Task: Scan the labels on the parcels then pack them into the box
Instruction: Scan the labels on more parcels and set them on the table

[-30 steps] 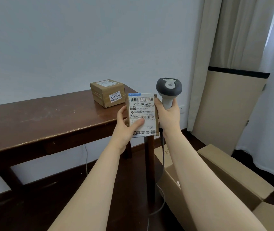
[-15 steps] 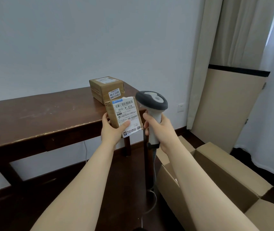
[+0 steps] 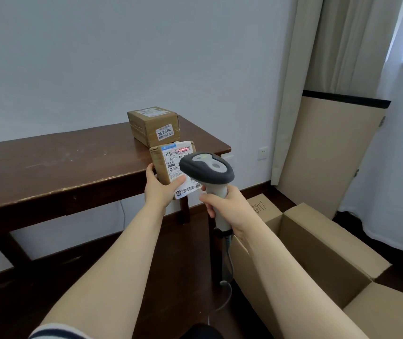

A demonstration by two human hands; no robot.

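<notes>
Right now my left hand (image 3: 160, 192) grips the small parcel (image 3: 158, 165) from below, thumb laid across the lower part of its label (image 3: 174, 159), holding it upright in the air in front of the right end of the table (image 3: 61, 167). My right hand (image 3: 227, 206) is wrapped round the handle of the scanner (image 3: 207, 170), whose head sits just near of the label, with a red line falling on the top barcode. The likeliest failure, I think, is a bad read: the head is very close and hides part of the label, so the line may miss part of the code, and any tilt from my one-handed hold would make that worse. Held only at its bottom edge, the parcel could also slip out. The cable (image 3: 227, 265) hangs from the handle to the floor between the table leg and the box (image 3: 318, 253), so a swing to the right might snag it on either. A second parcel (image 3: 152, 126) stands on the far right corner of the table, just beyond the one I hold, and a push forward could knock it. Room is good to the right and down: the box stands open on the floor with its flaps spread, and my right forearm is across its left wall, though I cannot see its bottom. The table's corner is the one hard edge on that path.
</notes>
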